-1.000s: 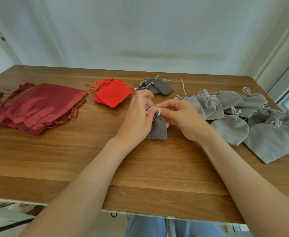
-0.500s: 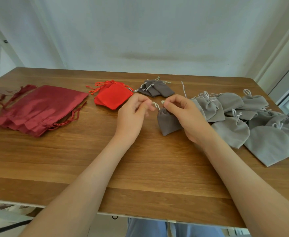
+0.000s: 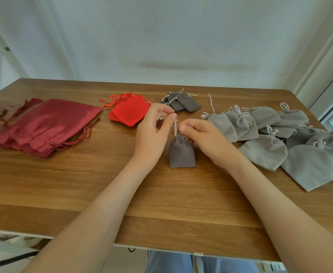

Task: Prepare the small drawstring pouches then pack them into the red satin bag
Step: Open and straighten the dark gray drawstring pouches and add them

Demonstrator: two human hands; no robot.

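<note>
A small dark grey drawstring pouch (image 3: 182, 153) lies on the wooden table (image 3: 161, 203) between my hands, its neck gathered tight. My left hand (image 3: 154, 134) pinches the pale drawstring above the neck. My right hand (image 3: 205, 139) pinches the pouch at its cinched neck. The dark red satin bags (image 3: 43, 125) lie flat in a stack at the left. Beyond my left hand rest bright red pouches (image 3: 129, 112), and a few more dark grey pouches (image 3: 183, 102) sit at the back centre.
Several larger light grey pouches (image 3: 280, 138) spread over the right side of the table up to its right edge. The wall stands just behind the table's far edge. A window frame shows at the far right.
The pouch's neck has been drawn tight. It has swung from tilted to straight and come nearer me. My left hand now holds the cord up above the neck.
</note>
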